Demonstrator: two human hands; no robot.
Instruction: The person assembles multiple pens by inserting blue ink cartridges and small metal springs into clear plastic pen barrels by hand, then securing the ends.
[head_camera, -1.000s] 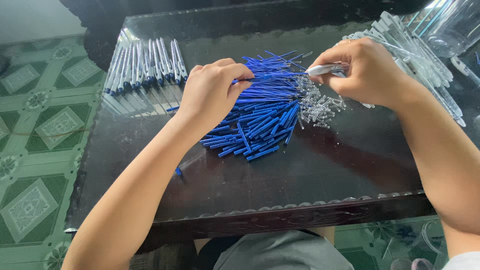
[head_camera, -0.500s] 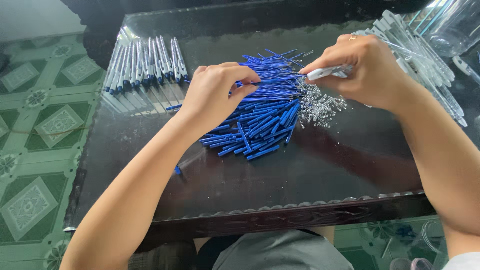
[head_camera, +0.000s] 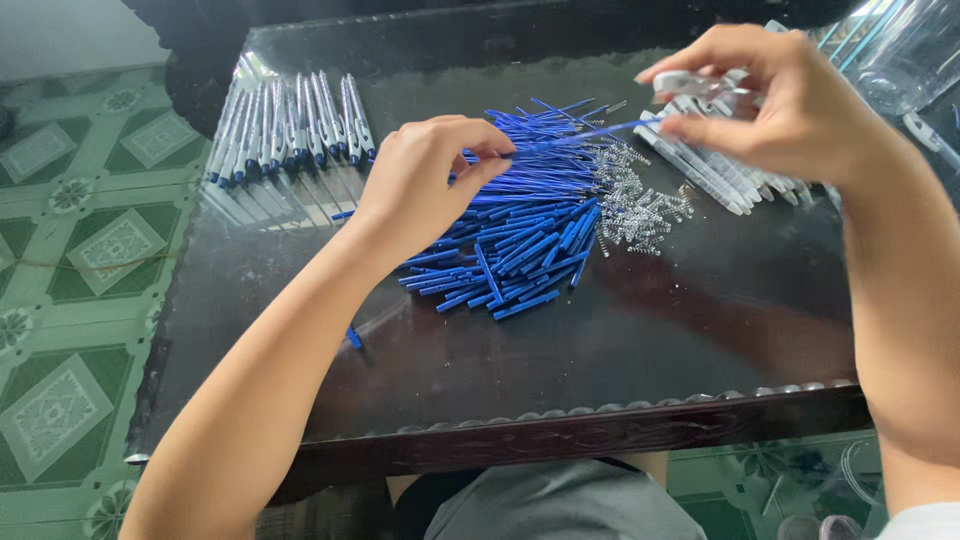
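Note:
My left hand (head_camera: 430, 180) pinches one thin blue pen refill (head_camera: 575, 135) by its end, held level above a heap of blue refills (head_camera: 520, 240) on the dark glass table (head_camera: 650, 340). My right hand (head_camera: 770, 105) is raised at the upper right and grips a clear pen barrel (head_camera: 690, 85). The refill's tip points at that barrel, close to my right fingers. A small pile of metal springs (head_camera: 640, 205) lies right of the heap.
A row of assembled clear pens with blue tips (head_camera: 290, 130) lies at the table's far left. More clear barrels (head_camera: 720, 170) are stacked under my right hand. A clear plastic container (head_camera: 900, 55) stands at the far right. Green patterned floor tiles (head_camera: 70, 260) lie left.
My left hand lifted a single blue refill off the heap. My right hand rose with the clear barrel, and refill and barrel came together.

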